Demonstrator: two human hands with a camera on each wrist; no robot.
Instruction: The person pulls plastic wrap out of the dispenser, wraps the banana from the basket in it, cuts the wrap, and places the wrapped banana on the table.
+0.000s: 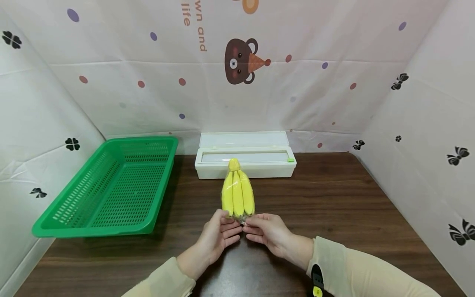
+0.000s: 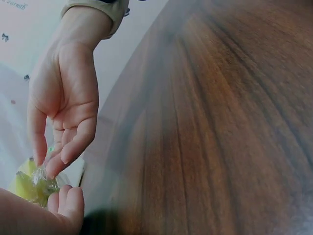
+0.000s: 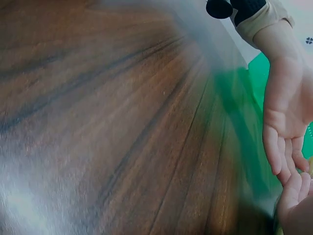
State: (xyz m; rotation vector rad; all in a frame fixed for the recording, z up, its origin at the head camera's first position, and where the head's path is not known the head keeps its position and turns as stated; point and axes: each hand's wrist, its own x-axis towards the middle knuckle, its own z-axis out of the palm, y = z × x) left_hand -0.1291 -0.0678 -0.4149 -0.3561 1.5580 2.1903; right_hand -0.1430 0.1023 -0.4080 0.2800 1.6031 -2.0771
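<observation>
A bunch of yellow bananas [image 1: 237, 192], wrapped in clear plastic film, is held stem end away from me at the middle of the table. My left hand [image 1: 219, 233] grips its lower left end, thumb on top and the other fingers below. At the lower right end, my right hand [image 1: 269, 233] pinches the gathered clear film [image 2: 44, 188] between thumb and forefinger. The fingertips of both hands nearly meet under the bunch. In the right wrist view, the left hand [image 3: 288, 112] hides most of the bananas.
Behind the bananas stands a white film dispenser box [image 1: 246, 170] with its lid raised and a green slider [image 1: 290, 160]. A green plastic basket [image 1: 130, 194] is at the left. Printed cloth walls [image 1: 315, 103] border the dark wooden table [image 1: 334, 198].
</observation>
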